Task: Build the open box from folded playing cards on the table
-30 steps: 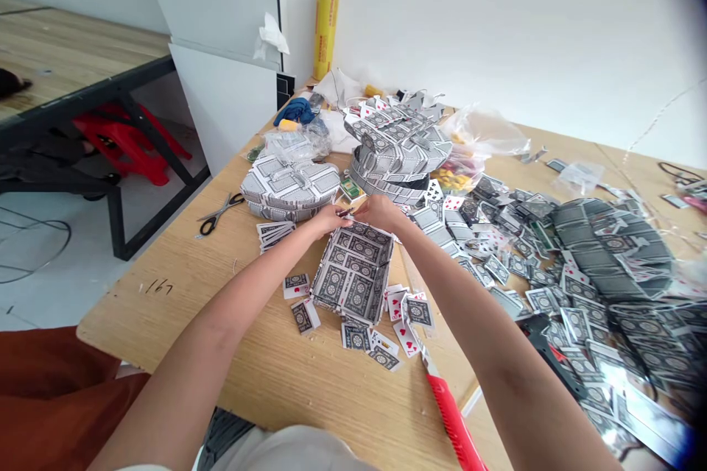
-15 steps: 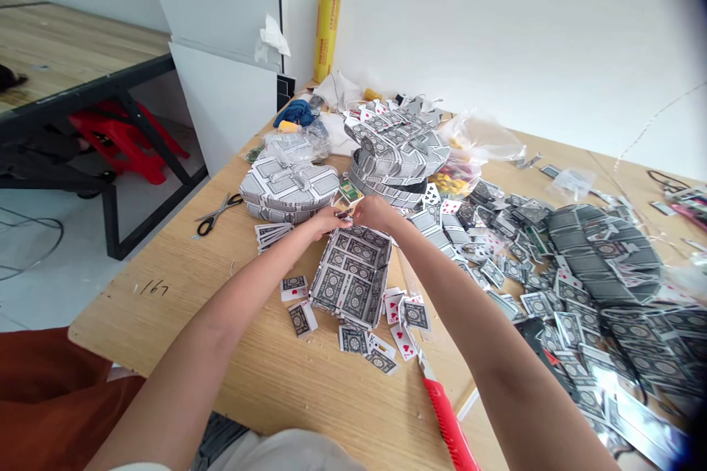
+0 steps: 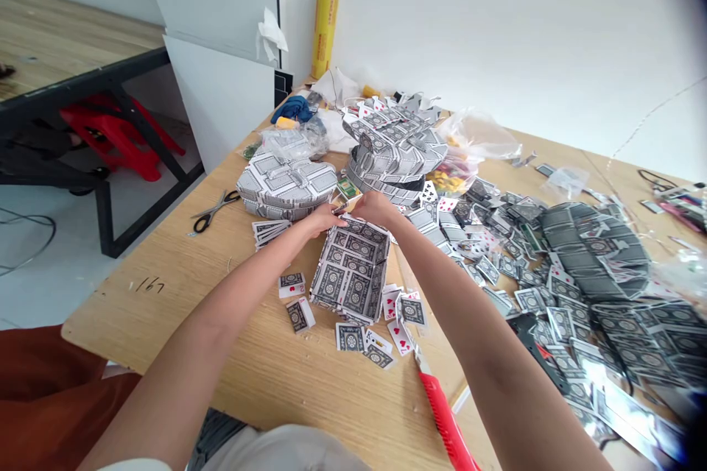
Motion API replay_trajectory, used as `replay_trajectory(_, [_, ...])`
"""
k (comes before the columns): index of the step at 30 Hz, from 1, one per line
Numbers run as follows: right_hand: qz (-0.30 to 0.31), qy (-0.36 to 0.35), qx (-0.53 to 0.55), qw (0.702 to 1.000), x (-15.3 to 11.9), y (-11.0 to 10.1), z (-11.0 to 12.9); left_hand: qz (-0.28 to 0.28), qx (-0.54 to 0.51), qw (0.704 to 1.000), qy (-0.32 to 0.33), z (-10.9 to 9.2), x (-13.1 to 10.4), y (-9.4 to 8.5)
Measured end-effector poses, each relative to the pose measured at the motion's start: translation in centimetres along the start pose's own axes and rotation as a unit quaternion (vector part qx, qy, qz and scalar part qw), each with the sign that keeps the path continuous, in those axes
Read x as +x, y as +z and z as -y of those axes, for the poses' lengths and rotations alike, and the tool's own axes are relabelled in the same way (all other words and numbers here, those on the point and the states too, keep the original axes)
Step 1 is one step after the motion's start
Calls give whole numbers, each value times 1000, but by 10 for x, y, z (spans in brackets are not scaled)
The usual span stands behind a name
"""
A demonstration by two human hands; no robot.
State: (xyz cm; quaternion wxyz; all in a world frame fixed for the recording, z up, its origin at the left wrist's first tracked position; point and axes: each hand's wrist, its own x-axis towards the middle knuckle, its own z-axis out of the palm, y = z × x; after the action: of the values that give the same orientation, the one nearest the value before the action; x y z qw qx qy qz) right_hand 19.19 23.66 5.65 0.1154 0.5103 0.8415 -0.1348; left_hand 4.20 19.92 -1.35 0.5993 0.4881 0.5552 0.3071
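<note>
A rectangular open box made of dark-backed playing cards (image 3: 353,272) sits on the wooden table. At its far edge my left hand (image 3: 325,219) is closed, with the fingertips around the far left corner. Right beside it, my right hand (image 3: 373,207) is closed too, bent over the far rim. What lies between the fingers is too small to make out. A green card pack (image 3: 347,188) rests just beyond the hands. Loose cards (image 3: 351,337) surround the box on its near side and both flanks.
Scissors (image 3: 216,211) and a rounded card-covered box (image 3: 286,184) are at left. Stacked card-made pieces (image 3: 395,147) stand behind the hands. A red-handled knife (image 3: 445,416) lies near right, beside a glue gun (image 3: 538,352) and heaps of cards.
The view has shifted slightly. Both hands remain at the box's far edge with only a small change in finger position.
</note>
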Motion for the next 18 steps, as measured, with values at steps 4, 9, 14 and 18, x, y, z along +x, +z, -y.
replay_trajectory(4, [5,-3,-10,1000,1,-3,-1,7,4,1000,5,-1,0,-2])
replay_trajectory(9, [-47,-8,-31,998,4,4,6,-11,5,1000,16,-1,3,2])
replay_trajectory(14, [-66,-34,-35,997,3,10,2,-36,13,999,25,1,5,9])
replay_trajectory(18, [-75,-79,-38,993,-3,14,-14,-55,27,998,32,4,6,12])
